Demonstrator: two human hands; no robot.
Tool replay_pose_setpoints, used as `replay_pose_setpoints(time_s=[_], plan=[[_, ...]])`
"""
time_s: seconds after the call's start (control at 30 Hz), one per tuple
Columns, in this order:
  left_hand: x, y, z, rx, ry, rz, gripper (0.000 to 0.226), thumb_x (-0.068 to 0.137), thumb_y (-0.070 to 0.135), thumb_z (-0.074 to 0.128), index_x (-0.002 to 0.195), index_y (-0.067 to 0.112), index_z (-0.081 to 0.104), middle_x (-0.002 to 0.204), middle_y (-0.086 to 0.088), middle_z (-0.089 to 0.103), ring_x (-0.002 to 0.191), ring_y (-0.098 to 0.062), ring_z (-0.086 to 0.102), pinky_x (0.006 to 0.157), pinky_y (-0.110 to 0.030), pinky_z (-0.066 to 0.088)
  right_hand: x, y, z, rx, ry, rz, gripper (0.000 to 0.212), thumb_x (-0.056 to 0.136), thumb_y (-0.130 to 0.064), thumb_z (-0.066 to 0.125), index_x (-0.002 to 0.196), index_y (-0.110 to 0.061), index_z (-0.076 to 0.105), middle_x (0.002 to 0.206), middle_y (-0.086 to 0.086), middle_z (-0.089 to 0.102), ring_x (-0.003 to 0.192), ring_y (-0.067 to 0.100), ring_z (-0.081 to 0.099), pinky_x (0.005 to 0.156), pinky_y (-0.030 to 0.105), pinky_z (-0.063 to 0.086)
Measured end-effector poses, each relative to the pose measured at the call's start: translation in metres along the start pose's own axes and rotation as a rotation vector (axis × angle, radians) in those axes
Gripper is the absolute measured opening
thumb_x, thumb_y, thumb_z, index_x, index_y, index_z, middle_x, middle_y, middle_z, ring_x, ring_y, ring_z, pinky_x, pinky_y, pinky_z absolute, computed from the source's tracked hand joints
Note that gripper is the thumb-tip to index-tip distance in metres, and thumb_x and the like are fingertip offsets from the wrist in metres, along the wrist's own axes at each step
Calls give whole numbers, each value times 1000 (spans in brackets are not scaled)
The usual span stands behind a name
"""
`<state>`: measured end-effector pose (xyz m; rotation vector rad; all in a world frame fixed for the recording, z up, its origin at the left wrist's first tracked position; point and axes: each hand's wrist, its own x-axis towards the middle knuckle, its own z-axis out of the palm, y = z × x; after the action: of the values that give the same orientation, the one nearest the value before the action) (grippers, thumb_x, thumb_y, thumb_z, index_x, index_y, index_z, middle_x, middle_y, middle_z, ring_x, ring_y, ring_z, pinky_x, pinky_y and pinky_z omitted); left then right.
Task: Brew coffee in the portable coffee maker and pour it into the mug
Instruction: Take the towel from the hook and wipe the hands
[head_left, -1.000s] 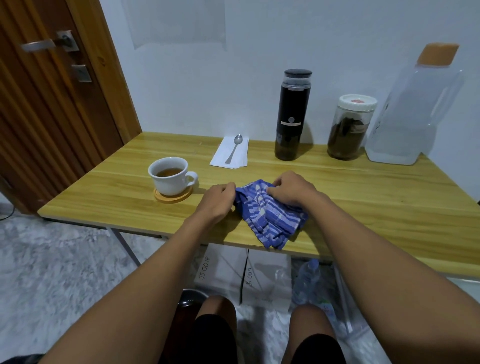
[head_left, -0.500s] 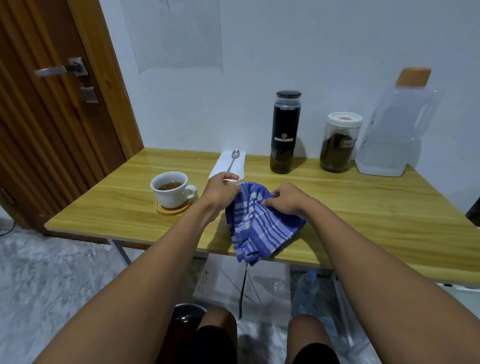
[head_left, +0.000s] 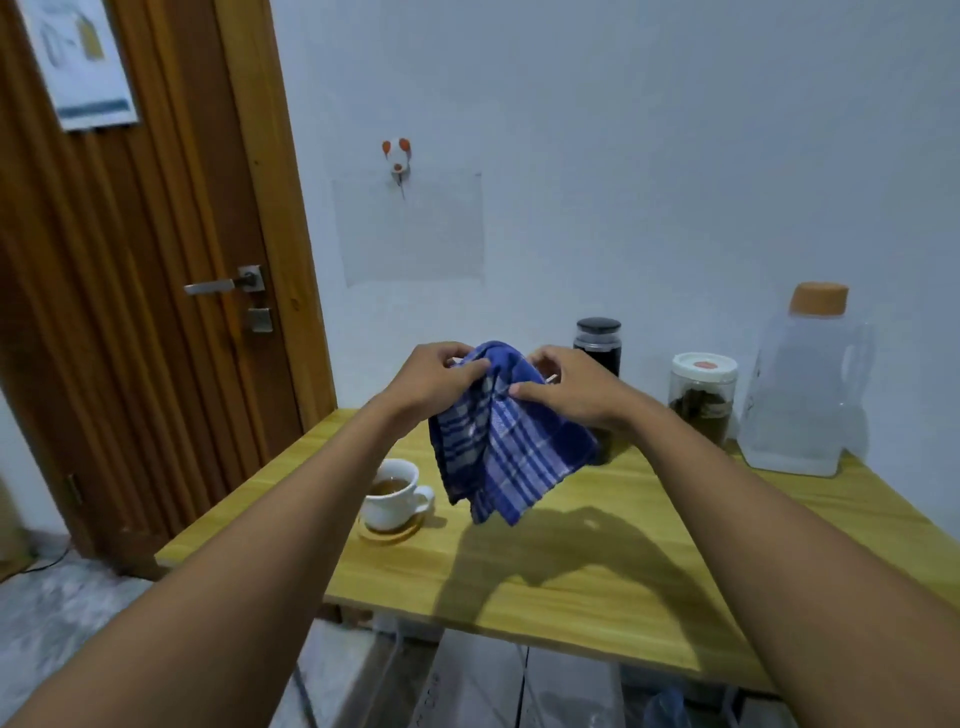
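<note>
A wooden door (head_left: 130, 322) and pale wall (head_left: 649, 156) stood behind the wooden table (head_left: 597, 587). A clear water jug (head_left: 802, 400) sat at its far right. Above the table, the left hand (head_left: 431, 379) and right hand (head_left: 569, 392) each pinched the top of a blue checked cloth (head_left: 511, 452) hanging between them. The black portable coffee maker (head_left: 598, 340) stood upright behind it, beside a lidded jar (head_left: 702, 397). The white mug (head_left: 389, 506), holding brown liquid, rested on a coaster (head_left: 390, 535).

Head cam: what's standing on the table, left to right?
mug → coffee maker → jar → jug. The cloth, held up by left hand and right hand, overlaps these; left out.
</note>
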<state>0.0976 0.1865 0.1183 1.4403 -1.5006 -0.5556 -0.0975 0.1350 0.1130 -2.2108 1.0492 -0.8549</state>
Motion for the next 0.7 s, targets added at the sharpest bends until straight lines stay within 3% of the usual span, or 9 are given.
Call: replay_pose_setpoints(time_s=[0.1, 0.3, 0.4, 0.5, 0.6, 0.7], plan=[[10, 27, -34, 51, 54, 54, 12, 98, 31, 64, 90, 27, 72, 86, 6, 73, 67, 0, 67, 55, -11, 50, 17, -30, -16, 18, 40, -101, 15, 93, -41, 65, 104, -31, 63, 103, -13, 64, 93, 5, 60, 72, 21, 45], [34, 61, -92, 287, 90, 134, 21, 101, 29, 58, 98, 16, 73, 82, -2, 71, 75, -19, 65, 61, -25, 50, 66, -74, -34, -54, 139, -246, 9, 94, -24, 63, 100, -23, 70, 98, -8, 69, 86, 8, 62, 77, 25, 44], [54, 74, -112, 429, 122, 230, 21, 103, 25, 55, 108, 14, 73, 90, -2, 69, 87, -23, 65, 65, -25, 50, 98, -94, -40, -48, 173, -295, 14, 93, -22, 62, 98, -34, 60, 99, -11, 66, 86, 6, 61, 75, 26, 46], [83, 80, -129, 412, 130, 276, 20, 102, 22, 56, 119, 17, 65, 104, -4, 68, 93, -21, 65, 76, -29, 57, 133, -103, -45, -65, 207, -330, 18, 93, -22, 62, 87, -37, 53, 99, -5, 67, 86, 17, 64, 82, 37, 52], [116, 73, -141, 341, 94, 284, 13, 102, 17, 55, 113, 24, 56, 107, -7, 71, 95, -25, 68, 80, -38, 62, 175, -100, -50, -94, 209, -327, 19, 93, -20, 62, 81, -33, 58, 102, -3, 67, 91, 20, 63, 90, 43, 52], [162, 56, -147, 402, 108, 325, 14, 103, 15, 52, 103, 28, 57, 112, -7, 70, 99, -28, 67, 79, -35, 61, 225, -88, -49, -112, 219, -326, 19, 93, -22, 63, 79, -35, 66, 105, -4, 68, 97, 17, 63, 89, 38, 51]])
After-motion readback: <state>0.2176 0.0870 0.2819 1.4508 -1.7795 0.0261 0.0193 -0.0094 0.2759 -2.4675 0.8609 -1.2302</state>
